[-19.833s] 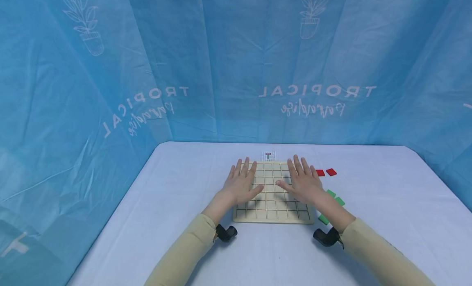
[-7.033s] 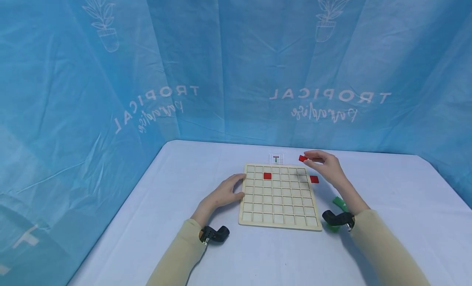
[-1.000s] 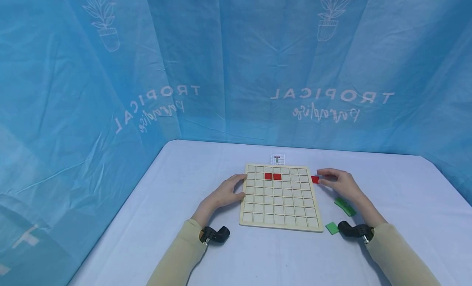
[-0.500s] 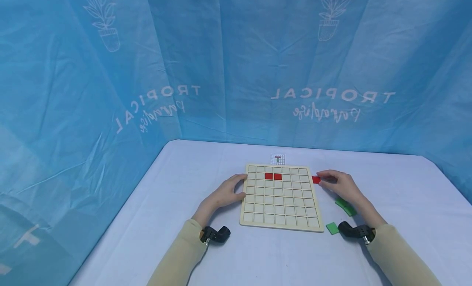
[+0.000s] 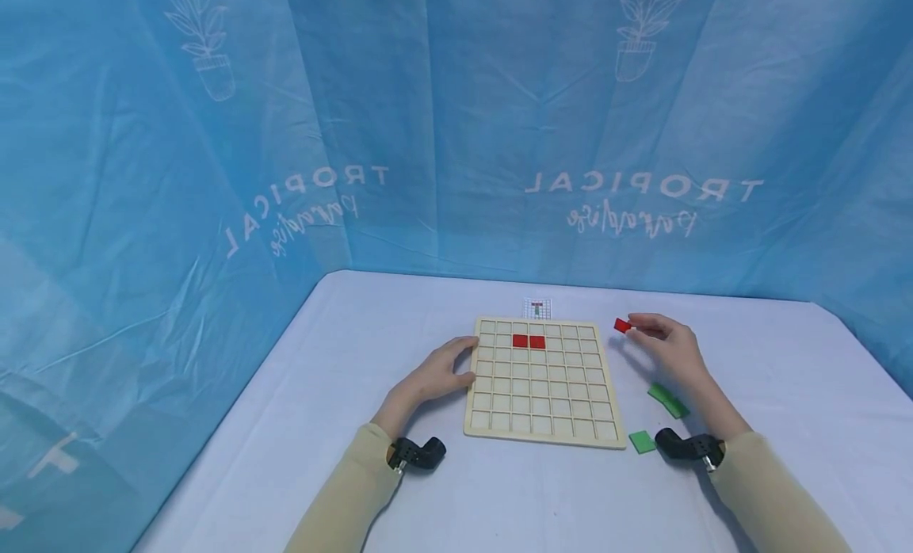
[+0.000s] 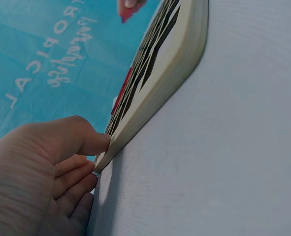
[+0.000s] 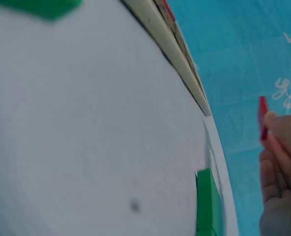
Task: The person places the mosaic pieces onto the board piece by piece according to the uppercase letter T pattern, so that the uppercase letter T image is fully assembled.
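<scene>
My right hand (image 5: 674, 351) pinches a red square tile (image 5: 622, 325) between thumb and fingertips, raised above the table to the right of the wooden grid board (image 5: 544, 442). The right wrist view shows the tile (image 7: 263, 118) edge-on in the fingers. At the board's left side my left hand (image 5: 431, 375) rests with thumb and forefinger spread along the edge. The left wrist view has the left thumb (image 6: 88, 140) against the board's rim (image 6: 160, 96). Two red tiles (image 5: 529, 341) lie side by side in cells of the board's second row from the top.
Overlapping green tiles (image 5: 668, 401) lie by the right forearm, with a single green tile (image 5: 642, 442) near the board's lower right corner. A small printed pattern card (image 5: 537, 308) lies behind the board. Blue curtain (image 5: 456, 141) surrounds the white table (image 5: 399, 307).
A second red tile has joined the first in the grid since several seconds ago. Within the last half second the right hand has lifted the red tile off the table. The left hand stays put.
</scene>
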The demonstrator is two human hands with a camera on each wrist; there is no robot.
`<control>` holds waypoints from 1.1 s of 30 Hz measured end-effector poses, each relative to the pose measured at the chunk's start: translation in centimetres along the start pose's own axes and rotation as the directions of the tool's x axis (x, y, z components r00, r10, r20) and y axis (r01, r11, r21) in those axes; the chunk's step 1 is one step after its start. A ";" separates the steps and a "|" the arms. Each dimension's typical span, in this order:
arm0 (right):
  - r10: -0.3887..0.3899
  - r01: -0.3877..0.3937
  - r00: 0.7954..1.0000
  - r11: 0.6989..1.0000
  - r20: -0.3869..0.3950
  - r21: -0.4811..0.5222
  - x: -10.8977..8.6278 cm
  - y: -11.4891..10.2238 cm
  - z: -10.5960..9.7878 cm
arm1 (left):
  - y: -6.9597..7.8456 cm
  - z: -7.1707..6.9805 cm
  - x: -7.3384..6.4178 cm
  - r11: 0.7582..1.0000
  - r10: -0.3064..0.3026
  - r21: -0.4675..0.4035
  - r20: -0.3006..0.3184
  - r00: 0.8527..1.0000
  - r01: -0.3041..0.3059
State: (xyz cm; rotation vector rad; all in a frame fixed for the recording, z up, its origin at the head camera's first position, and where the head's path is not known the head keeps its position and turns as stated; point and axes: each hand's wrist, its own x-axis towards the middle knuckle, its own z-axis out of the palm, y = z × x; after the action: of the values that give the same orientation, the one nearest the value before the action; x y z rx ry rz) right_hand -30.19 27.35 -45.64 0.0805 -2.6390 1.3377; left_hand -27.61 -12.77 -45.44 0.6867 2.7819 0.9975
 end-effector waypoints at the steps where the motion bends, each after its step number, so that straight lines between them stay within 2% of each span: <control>1: -0.005 0.005 1.000 1.000 -0.009 0.014 0.0 -0.3 -0.2 | 0.0 0.0 0.0 1.000 0.002 -0.003 -0.002 1.000 -0.002; 7: -0.061 0.061 0.998 0.996 -0.002 0.069 0.4 -1.6 -0.7 | 0.0 -0.1 0.1 1.000 0.007 0.008 -0.006 1.000 -0.007; 11: -0.101 0.101 0.995 0.989 -0.002 0.107 0.8 -1.5 -0.2 | -0.1 0.0 0.1 1.000 0.008 0.010 -0.010 1.000 -0.008; 15: -0.105 0.103 0.994 0.985 0.004 0.139 1.3 -1.7 0.6 | -0.1 0.0 0.1 1.000 0.012 -0.006 -0.011 1.000 -0.012; 21: -0.120 0.104 0.990 0.979 0.080 0.173 1.2 -4.1 1.5 | -0.2 0.1 0.1 1.000 0.024 -0.009 -0.012 1.000 -0.024; 24: -0.105 0.086 0.990 0.978 0.094 0.190 1.3 -4.8 2.1 | -0.3 0.1 0.1 1.000 0.030 -0.008 -0.009 0.999 -0.031; 33: -0.162 0.130 0.979 0.963 0.123 0.234 1.4 -6.1 4.4 | -0.3 0.1 0.1 1.000 0.020 -0.001 -0.007 1.000 -0.020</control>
State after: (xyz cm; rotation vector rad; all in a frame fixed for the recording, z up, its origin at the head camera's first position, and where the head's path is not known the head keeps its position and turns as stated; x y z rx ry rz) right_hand -31.37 20.30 -43.08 0.4080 -2.5201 1.6275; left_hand -27.79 -12.83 -45.71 0.7143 2.7856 1.0063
